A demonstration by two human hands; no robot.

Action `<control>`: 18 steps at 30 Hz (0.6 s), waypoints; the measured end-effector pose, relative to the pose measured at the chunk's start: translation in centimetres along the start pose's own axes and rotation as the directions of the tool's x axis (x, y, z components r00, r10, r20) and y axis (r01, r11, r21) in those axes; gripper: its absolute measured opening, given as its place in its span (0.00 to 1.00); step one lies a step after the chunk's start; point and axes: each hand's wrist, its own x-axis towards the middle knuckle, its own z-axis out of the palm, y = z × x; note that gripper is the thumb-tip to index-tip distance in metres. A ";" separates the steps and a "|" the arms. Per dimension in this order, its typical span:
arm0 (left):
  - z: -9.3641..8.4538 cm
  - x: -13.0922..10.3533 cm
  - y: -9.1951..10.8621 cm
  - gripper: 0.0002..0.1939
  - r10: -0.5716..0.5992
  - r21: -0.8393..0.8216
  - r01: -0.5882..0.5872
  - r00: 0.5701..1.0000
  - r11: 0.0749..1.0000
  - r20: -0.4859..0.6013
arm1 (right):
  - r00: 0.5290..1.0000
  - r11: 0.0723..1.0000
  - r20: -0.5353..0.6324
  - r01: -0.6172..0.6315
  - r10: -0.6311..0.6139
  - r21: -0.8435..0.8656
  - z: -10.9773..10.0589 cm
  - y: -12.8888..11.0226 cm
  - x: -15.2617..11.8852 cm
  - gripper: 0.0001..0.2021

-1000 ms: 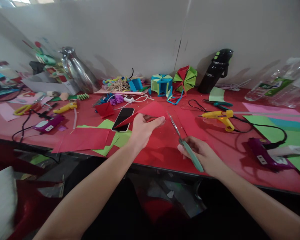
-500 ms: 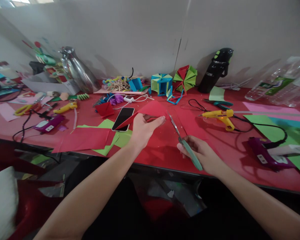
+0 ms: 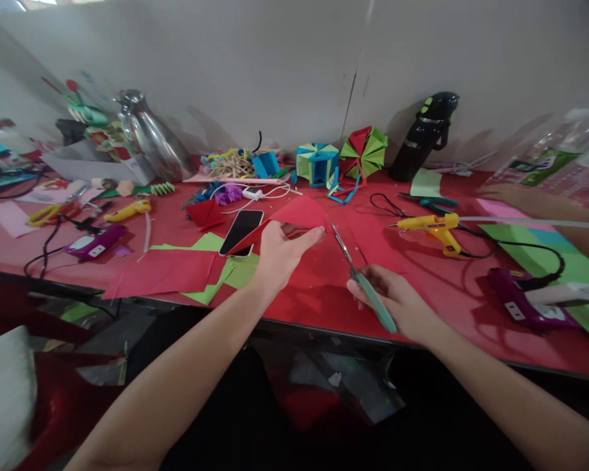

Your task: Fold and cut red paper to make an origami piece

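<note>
My left hand (image 3: 285, 255) grips a sheet of red paper (image 3: 299, 210) a little above the table, thumb on the near side and fingers partly hidden behind it. Green-handled scissors (image 3: 374, 297) are in my right hand (image 3: 397, 297), their blades pointing up and left, close to the right edge of that sheet. Under the paper's left corner lies a smartphone (image 3: 243, 230) with a dark screen. More red paper (image 3: 164, 273) and green sheets (image 3: 211, 245) are spread left of my left hand.
A yellow glue gun (image 3: 429, 226) and a purple power strip (image 3: 530, 301) lie at right, with cords. Paper models (image 3: 318, 163), a black bottle (image 3: 425, 137) and a steel jug (image 3: 152, 134) stand along the wall. Another person's arm (image 3: 554, 206) reaches in from the right.
Another person's arm has come in at the right edge over the coloured sheets. My hands, the red paper and the scissors have hardly moved.
</note>
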 end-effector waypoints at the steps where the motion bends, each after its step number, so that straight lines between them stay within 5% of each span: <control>1: 0.0 0.0 0.0 0.10 0.001 0.007 -0.001 1.000 1.000 0.000 | 1.000 1.000 -0.001 -0.003 0.003 -0.007 0.0 -0.1 0.0 0.21; 18: -0.1 0.0 0.5 0.12 0.010 0.046 -0.009 1.000 0.999 -0.021 | 0.997 0.998 -0.070 0.010 -0.015 -0.068 -0.2 -0.1 0.0 0.20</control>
